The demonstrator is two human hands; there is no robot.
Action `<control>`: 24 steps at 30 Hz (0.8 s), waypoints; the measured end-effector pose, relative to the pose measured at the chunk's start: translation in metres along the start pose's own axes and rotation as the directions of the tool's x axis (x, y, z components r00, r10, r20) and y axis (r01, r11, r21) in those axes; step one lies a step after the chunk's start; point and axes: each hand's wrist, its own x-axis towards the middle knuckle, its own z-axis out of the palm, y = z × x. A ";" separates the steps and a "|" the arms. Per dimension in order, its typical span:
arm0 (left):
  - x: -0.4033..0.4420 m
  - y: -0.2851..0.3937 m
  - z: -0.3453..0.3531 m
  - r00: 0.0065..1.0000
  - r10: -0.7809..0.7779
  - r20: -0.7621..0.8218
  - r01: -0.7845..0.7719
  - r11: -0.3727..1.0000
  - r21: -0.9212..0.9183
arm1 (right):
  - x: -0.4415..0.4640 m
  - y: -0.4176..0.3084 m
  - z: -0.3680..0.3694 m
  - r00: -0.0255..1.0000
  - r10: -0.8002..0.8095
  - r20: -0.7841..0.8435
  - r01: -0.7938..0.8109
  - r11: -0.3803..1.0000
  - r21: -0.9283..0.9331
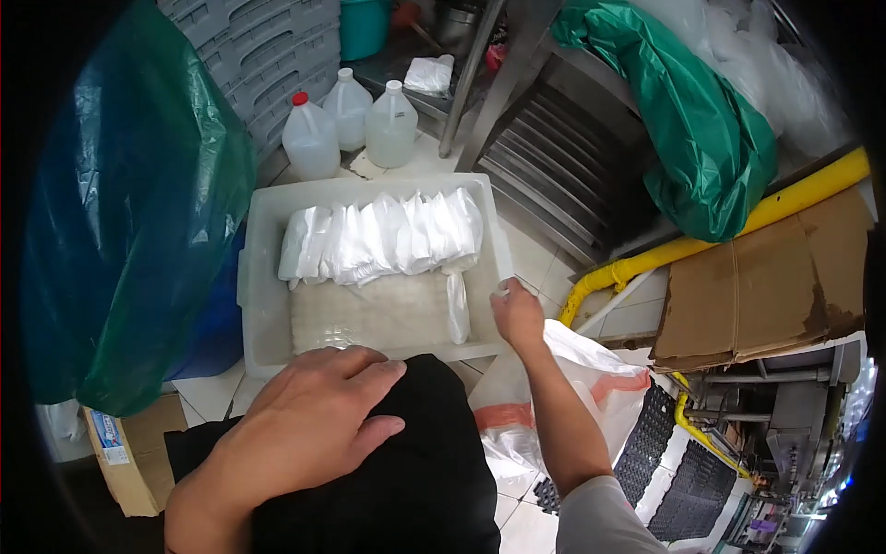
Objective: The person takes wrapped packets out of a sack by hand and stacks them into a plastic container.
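A translucent white plastic tub [365,349] sits on the tiled floor in front of me. Inside it, a row of white plastic-wrapped packets [378,235] leans along the far side, above a flat pale layer [355,312]. One more slim packet [458,307] lies at the right end of that layer. My right hand [519,316] has its fingers curled on the tub's right rim. Near the tub's front edge, my left hand [318,415] extends over my black-clothed leg [415,462], thumb apart and holding nothing visible; some of its fingertips are hidden.
Three plastic jugs [391,125] stand behind the tub. Stacked grey crates [268,55] and a green plastic bag [148,203] are on the left. To the right are a yellow pipe [637,263], cardboard [766,286] and a white sack [563,388].
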 end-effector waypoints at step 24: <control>-0.049 -0.014 -0.010 0.974 -0.198 -0.112 0.201 0.979 0.015 | 0.038 -0.115 0.210 0.715 -0.039 0.698 0.320 0.906 -0.277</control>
